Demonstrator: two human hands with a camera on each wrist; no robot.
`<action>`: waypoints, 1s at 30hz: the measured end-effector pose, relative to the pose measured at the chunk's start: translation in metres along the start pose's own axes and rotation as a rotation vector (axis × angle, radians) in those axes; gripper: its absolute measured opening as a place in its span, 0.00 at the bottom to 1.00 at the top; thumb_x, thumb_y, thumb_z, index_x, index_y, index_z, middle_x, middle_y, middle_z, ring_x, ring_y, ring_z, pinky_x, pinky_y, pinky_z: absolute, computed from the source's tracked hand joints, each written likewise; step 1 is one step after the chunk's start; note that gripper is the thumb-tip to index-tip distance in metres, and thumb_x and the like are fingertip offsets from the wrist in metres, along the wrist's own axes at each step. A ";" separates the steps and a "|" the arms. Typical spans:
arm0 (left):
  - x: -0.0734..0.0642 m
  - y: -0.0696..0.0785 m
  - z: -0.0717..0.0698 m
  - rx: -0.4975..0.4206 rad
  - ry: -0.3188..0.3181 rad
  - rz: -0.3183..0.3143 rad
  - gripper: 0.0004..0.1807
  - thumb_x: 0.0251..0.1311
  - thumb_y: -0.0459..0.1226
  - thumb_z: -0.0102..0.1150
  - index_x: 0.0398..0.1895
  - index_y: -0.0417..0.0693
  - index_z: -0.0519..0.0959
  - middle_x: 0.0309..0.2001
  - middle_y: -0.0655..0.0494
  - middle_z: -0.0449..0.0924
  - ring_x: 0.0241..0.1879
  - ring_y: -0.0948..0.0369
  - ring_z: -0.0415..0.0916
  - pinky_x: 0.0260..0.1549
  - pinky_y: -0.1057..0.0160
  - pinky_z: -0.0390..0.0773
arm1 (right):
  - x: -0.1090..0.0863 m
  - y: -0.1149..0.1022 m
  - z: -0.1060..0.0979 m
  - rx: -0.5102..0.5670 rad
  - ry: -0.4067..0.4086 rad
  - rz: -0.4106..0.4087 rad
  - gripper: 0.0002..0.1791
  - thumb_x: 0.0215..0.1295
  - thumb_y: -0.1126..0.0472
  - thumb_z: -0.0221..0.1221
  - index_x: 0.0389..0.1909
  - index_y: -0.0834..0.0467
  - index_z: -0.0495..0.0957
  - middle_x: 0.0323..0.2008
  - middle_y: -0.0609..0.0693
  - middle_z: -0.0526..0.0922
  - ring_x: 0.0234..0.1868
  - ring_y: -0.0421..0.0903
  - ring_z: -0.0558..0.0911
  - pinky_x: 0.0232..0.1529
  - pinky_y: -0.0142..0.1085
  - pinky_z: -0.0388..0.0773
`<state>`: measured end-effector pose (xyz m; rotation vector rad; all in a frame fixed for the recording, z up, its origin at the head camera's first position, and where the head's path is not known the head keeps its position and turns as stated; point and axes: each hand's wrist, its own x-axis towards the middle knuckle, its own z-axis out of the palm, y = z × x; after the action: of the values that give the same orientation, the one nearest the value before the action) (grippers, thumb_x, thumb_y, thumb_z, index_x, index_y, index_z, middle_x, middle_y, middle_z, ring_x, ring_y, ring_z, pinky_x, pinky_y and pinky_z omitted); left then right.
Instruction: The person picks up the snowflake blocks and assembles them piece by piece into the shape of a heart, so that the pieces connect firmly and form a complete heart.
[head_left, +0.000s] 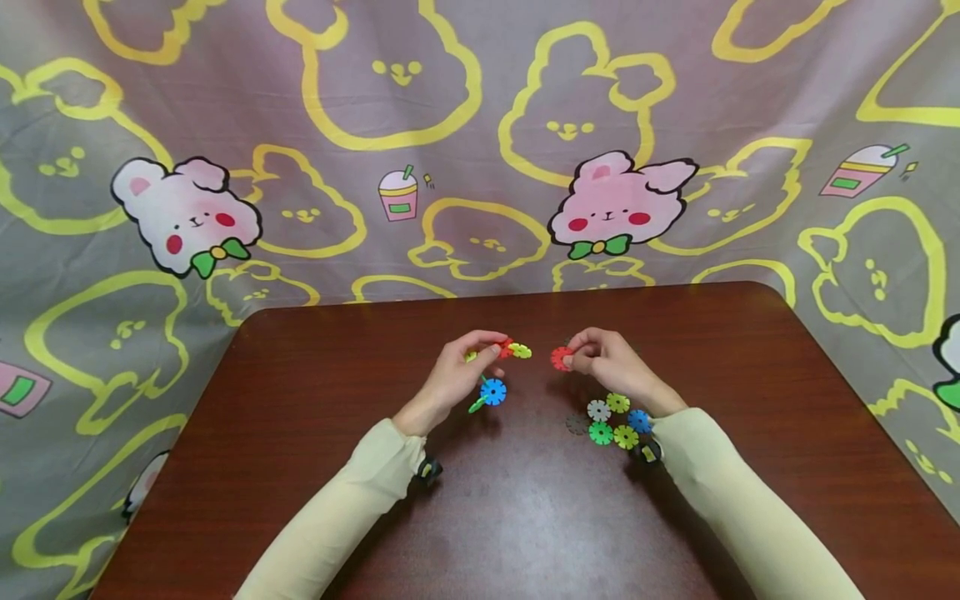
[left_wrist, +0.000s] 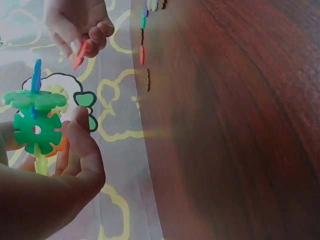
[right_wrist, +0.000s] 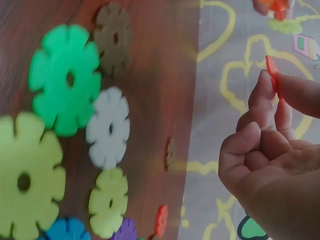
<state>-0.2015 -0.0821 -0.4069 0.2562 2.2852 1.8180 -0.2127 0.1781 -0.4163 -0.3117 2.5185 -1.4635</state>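
Note:
My left hand [head_left: 452, 372] holds a joined cluster of notched plastic discs. A blue disc [head_left: 493, 392] hangs on its near side, and a yellow disc [head_left: 521, 352] sticks out to the right. In the left wrist view, a green disc [left_wrist: 37, 129] of the cluster faces the camera; fingers partly hide an orange-red one. A little to the right, my right hand [head_left: 615, 364] pinches a single red disc [head_left: 560, 358] between thumb and fingertips. This disc is apart from the cluster, and both are raised above the table.
Loose notched discs lie on the brown table [head_left: 480, 517] below the right hand, among them a grey-white one [head_left: 598, 410], a green one [head_left: 601, 432] and a blue one [head_left: 639, 421]. A patterned curtain [head_left: 480, 100] hangs behind the table.

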 end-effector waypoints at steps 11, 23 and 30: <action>0.001 0.000 0.002 -0.016 -0.007 0.021 0.14 0.68 0.40 0.54 0.54 0.49 0.79 0.50 0.41 0.81 0.37 0.53 0.85 0.44 0.60 0.82 | -0.003 -0.015 0.008 0.073 -0.033 -0.034 0.13 0.64 0.63 0.58 0.46 0.66 0.73 0.35 0.61 0.81 0.36 0.54 0.77 0.40 0.42 0.76; 0.000 0.001 0.003 -0.039 -0.010 0.026 0.14 0.68 0.39 0.55 0.52 0.45 0.80 0.49 0.42 0.83 0.37 0.52 0.86 0.42 0.61 0.82 | -0.002 -0.023 0.016 0.094 -0.030 -0.015 0.13 0.64 0.62 0.57 0.47 0.64 0.73 0.37 0.66 0.79 0.38 0.64 0.75 0.39 0.47 0.75; 0.000 0.002 0.002 -0.045 -0.014 0.023 0.14 0.68 0.39 0.55 0.52 0.45 0.81 0.50 0.45 0.83 0.36 0.52 0.86 0.38 0.65 0.81 | -0.002 -0.023 0.016 0.098 -0.016 -0.015 0.13 0.63 0.64 0.56 0.47 0.65 0.74 0.32 0.58 0.80 0.35 0.58 0.76 0.36 0.43 0.75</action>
<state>-0.2011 -0.0797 -0.4060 0.2886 2.2380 1.8702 -0.2049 0.1540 -0.4037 -0.3252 2.4274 -1.5780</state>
